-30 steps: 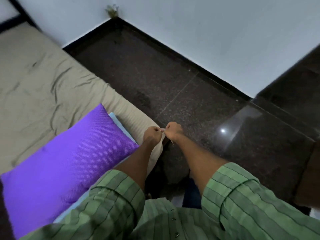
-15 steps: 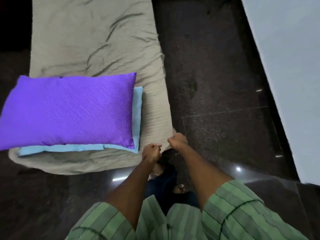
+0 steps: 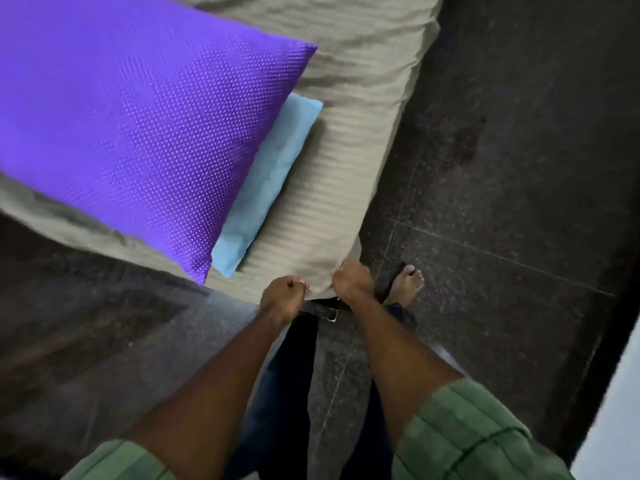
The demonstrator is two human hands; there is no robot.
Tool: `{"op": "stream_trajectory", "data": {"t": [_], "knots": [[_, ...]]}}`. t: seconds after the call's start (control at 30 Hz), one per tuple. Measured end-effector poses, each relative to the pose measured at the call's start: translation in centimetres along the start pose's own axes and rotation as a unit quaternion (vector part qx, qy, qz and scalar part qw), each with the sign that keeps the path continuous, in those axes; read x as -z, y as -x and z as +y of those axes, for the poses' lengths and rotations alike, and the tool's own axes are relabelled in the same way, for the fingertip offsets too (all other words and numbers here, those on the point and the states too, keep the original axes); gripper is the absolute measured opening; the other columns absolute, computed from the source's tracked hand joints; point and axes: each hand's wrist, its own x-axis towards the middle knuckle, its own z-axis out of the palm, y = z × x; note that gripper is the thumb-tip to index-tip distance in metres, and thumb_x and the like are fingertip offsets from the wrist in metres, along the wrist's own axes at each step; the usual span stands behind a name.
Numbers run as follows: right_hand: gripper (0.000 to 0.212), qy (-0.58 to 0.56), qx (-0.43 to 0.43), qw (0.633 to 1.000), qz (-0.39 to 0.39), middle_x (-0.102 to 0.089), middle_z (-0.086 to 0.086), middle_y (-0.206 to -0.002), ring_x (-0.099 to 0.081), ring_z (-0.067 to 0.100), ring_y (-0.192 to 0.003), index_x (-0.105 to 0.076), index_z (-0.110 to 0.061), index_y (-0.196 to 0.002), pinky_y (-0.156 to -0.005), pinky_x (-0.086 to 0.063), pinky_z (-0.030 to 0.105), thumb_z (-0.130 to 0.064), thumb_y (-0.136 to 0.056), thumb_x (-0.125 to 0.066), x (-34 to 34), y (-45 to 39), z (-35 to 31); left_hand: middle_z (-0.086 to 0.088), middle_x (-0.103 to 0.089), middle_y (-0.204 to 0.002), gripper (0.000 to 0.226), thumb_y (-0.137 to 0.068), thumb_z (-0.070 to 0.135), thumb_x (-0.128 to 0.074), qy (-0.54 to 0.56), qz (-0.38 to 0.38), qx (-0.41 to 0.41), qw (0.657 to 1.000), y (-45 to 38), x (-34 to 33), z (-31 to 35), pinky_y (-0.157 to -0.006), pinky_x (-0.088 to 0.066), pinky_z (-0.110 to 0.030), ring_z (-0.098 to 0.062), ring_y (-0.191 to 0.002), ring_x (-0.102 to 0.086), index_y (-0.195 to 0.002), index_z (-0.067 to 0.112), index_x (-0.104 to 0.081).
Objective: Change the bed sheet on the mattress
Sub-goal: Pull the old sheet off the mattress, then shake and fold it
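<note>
A beige striped bed sheet (image 3: 332, 188) covers the mattress on the floor. At its near corner, my left hand (image 3: 282, 296) and my right hand (image 3: 351, 280) both grip the sheet's edge with curled fingers, a short way apart. A purple dotted pillow (image 3: 138, 126) lies on the sheet, stacked over a light blue pillow (image 3: 273, 168) whose right side sticks out.
Dark polished granite floor (image 3: 502, 168) surrounds the mattress on the right and front. My bare foot (image 3: 408, 284) stands beside the mattress corner. A pale wall (image 3: 620, 410) runs along the lower right.
The view has swung closer and down over the mattress corner. Both hands keep their grip on the sheet's corner and have drawn it toward my legs.
</note>
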Motion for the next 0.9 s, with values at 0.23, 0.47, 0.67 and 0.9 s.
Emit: {"op": "stream_trajectory", "data": {"t": [0.23,0.47,0.67,0.9], "knots": [[0.022,-0.366,0.101,0.894,-0.240,-0.073,0.009,-0.078,-0.072,0.027,-0.077,-0.064,-0.010,-0.076,-0.075,-0.061,0.037,-0.019,-0.096,-0.066,4.1,4.1,-1.5,-0.005,-0.078,-0.086,0.068,-0.092,0.075,-0.041,0.376,-0.086,0.198,0.901,1.8,-3.4,2.0,-0.063,-0.046,-0.026,-0.023,-0.077,-0.071,-0.097,0.017,-0.077],[0.023,-0.440,0.026,0.888,-0.128,-0.066,0.000,-0.073,-0.057,0.005,-0.055,-0.067,-0.019,-0.078,-0.046,-0.040,0.017,-0.030,-0.097,-0.070,7.6,4.4,-2.9,-0.013,-0.077,-0.095,0.028,-0.105,0.014,-0.043,0.739,-0.053,0.023,0.671,1.9,3.4,12.1,-0.076,-0.064,-0.037,-0.024,-0.080,-0.075,-0.106,0.005,-0.069],[0.020,-0.492,-0.071,0.862,-0.103,-0.071,0.012,-0.118,-0.068,0.027,-0.097,-0.063,-0.011,-0.117,-0.083,-0.062,0.047,-0.019,-0.099,-0.063,4.2,3.0,-5.9,-0.016,-0.072,-0.123,0.035,-0.105,0.025,-0.047,0.636,-0.044,0.086,0.766,1.8,3.1,9.0,-0.084,-0.061,-0.040,-0.028,-0.101,-0.072,-0.127,0.007,-0.067],[0.045,-0.203,-0.051,0.977,-0.025,-0.071,0.015,-0.125,-0.069,0.034,-0.111,-0.069,-0.009,-0.123,-0.094,-0.058,0.048,-0.039,-0.089,-0.068,4.6,2.3,-4.4,-0.014,-0.069,-0.102,0.032,-0.107,0.027,-0.043,0.364,0.096,0.193,0.906,4.0,0.2,3.8,-0.045,-0.051,-0.023,-0.022,-0.063,-0.062,-0.118,0.002,-0.060]]}}
